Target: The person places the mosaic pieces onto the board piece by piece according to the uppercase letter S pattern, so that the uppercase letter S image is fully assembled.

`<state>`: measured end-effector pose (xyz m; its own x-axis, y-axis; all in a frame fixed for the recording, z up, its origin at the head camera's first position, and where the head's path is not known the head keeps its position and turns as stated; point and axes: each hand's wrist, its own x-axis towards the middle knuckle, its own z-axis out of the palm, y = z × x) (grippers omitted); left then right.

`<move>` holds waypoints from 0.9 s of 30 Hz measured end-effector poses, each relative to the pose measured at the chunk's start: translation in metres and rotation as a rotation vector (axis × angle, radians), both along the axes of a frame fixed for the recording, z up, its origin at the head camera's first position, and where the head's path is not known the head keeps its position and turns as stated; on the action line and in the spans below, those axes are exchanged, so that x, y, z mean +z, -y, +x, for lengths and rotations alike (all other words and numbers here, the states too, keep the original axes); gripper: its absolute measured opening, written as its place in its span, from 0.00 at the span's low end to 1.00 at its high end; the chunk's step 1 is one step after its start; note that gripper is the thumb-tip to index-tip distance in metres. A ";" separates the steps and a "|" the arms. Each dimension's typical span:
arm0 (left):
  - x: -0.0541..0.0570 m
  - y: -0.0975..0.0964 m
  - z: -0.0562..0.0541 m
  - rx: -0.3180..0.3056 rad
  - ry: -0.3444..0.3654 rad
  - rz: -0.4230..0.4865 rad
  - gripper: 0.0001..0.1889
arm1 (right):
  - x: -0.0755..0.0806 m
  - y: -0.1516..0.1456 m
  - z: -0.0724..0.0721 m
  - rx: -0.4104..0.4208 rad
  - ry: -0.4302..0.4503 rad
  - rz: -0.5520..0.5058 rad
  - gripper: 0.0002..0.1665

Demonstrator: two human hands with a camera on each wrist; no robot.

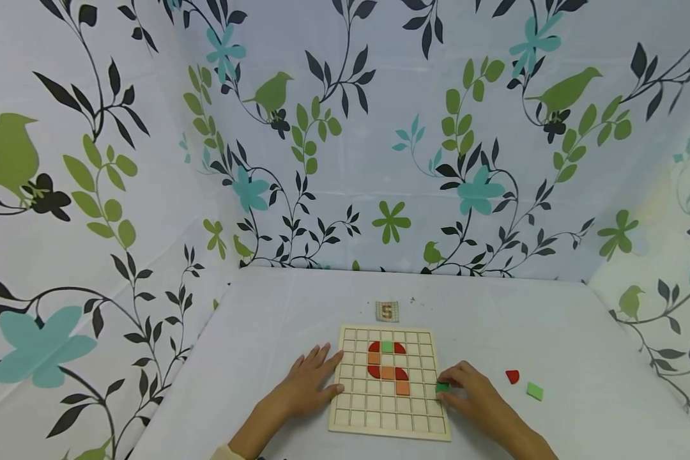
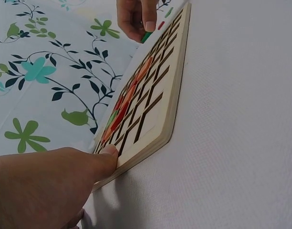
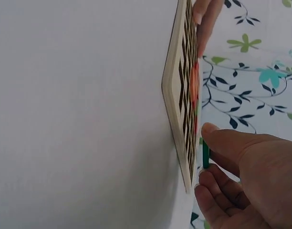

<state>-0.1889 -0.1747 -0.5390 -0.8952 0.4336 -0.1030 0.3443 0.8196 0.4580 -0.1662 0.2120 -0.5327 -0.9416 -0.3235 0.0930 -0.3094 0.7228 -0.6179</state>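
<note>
A wooden grid board (image 1: 362,418) lies on the white table, with red, orange and light green tiles set in some of its squares in a curved figure. My left hand (image 1: 307,383) rests at the board's left edge, fingers spread and thumb on the rim. At the right edge, my right hand (image 1: 471,393) pinches a green tile (image 1: 442,387) between thumb and fingers. The right wrist view shows that green tile (image 3: 205,153) held on its edge beside the board. In the left wrist view, the left thumb (image 2: 108,155) presses on the board's corner.
To the right of the right hand lie a red rounded tile (image 1: 512,377) and a light green square tile (image 1: 535,391). Behind the board is a small pattern card (image 1: 387,311) with a similar figure. Patterned cloth (image 1: 345,160) hangs around the table.
</note>
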 end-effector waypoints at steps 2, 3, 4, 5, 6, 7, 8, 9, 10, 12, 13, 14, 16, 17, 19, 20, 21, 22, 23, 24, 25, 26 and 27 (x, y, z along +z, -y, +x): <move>-0.001 0.000 0.001 -0.001 -0.002 0.002 0.39 | 0.002 0.013 0.001 0.025 -0.007 -0.003 0.12; -0.001 0.000 0.001 -0.002 -0.004 0.002 0.39 | 0.002 0.019 0.002 0.037 -0.013 0.000 0.12; 0.000 0.000 0.001 -0.002 -0.005 0.003 0.39 | 0.003 0.025 0.004 0.055 -0.016 -0.001 0.12; 0.000 0.000 0.002 -0.001 -0.004 0.006 0.39 | 0.003 0.031 0.005 0.069 -0.019 0.005 0.12; 0.001 0.000 0.003 -0.001 -0.005 0.008 0.39 | 0.002 0.037 0.007 0.084 -0.027 0.011 0.12; 0.001 0.000 0.003 -0.001 -0.004 0.010 0.39 | 0.002 0.043 0.008 0.096 -0.023 0.013 0.11; 0.002 -0.001 0.004 -0.001 -0.004 0.012 0.38 | 0.001 0.047 0.009 0.113 -0.029 0.013 0.11; 0.002 -0.001 0.004 -0.001 -0.003 0.013 0.38 | 0.000 0.051 0.010 0.130 -0.036 0.006 0.10; 0.003 -0.001 0.004 -0.001 -0.002 0.015 0.38 | -0.002 0.054 0.011 0.147 -0.044 -0.002 0.09; 0.004 -0.001 0.005 -0.001 -0.004 0.013 0.38 | -0.004 0.059 0.012 0.177 -0.076 -0.012 0.08; 0.004 -0.001 0.005 -0.001 -0.004 0.010 0.38 | -0.005 0.061 0.012 0.190 -0.091 -0.019 0.07; 0.004 -0.001 0.005 -0.002 -0.006 0.010 0.38 | -0.006 0.062 0.013 0.200 -0.108 -0.022 0.08; 0.005 -0.001 0.005 -0.003 -0.008 0.010 0.38 | -0.006 0.063 0.013 0.204 -0.149 -0.014 0.08; 0.006 -0.001 0.005 -0.002 -0.009 0.008 0.38 | -0.006 0.064 0.013 0.198 -0.162 -0.008 0.08; 0.006 0.000 0.004 -0.001 -0.012 0.006 0.38 | -0.005 0.066 0.012 0.184 -0.189 0.008 0.10; 0.006 0.000 0.004 0.001 -0.013 0.006 0.38 | -0.005 0.067 0.011 0.175 -0.197 0.021 0.11; 0.006 0.000 0.004 0.004 -0.011 0.010 0.38 | -0.004 0.068 0.010 0.167 -0.201 0.035 0.12; 0.006 0.001 0.003 0.005 -0.007 0.013 0.38 | -0.003 0.069 0.009 0.163 -0.202 0.052 0.12; 0.006 0.001 0.003 0.004 -0.005 0.015 0.38 | -0.003 0.070 0.009 0.166 -0.209 0.067 0.12; 0.006 0.001 0.003 0.002 -0.003 0.019 0.38 | -0.002 0.071 0.008 0.168 -0.215 0.085 0.11; 0.006 0.001 0.003 -0.001 -0.001 0.023 0.38 | -0.002 0.072 0.009 0.170 -0.215 0.100 0.10; 0.006 0.001 0.003 -0.004 -0.001 0.023 0.38 | -0.001 0.072 0.009 0.175 -0.222 0.104 0.10; 0.006 0.002 0.003 -0.007 -0.002 0.024 0.39 | -0.001 0.073 0.009 0.178 -0.231 0.106 0.09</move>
<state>-0.1858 -0.1762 -0.5330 -0.8921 0.4426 -0.0911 0.3511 0.8058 0.4768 -0.1568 0.1392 -0.5336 -0.8271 -0.5011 0.2547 -0.5605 0.7011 -0.4408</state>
